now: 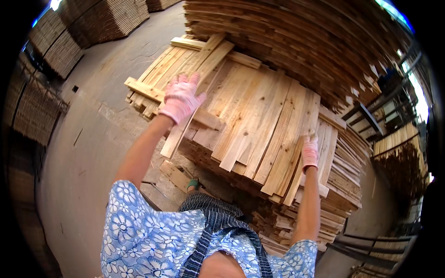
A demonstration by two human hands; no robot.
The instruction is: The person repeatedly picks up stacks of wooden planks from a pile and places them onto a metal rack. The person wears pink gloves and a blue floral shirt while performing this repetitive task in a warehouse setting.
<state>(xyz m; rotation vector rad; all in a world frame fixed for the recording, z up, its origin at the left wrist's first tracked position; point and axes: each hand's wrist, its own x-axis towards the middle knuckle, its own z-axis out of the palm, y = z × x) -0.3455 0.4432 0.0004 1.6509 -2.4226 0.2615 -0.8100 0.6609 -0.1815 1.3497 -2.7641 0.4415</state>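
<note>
My left hand, in a pink and white glove, lies with fingers spread over a loose wooden board that slants across the left part of the stack. My right hand, gloved alike, rests on the boards at the right, its fingers stretched forward and slightly blurred. Between my hands, a row of pale planks lies side by side on the pile, with uneven near ends. Under the left boards runs a crosswise batten; another crosswise batten shows at the far side.
A tall stack of timber rises just behind the planks. More board stacks stand at the left across the concrete floor. Beside my foot lies a loose board. Dark metal bars are at the lower right.
</note>
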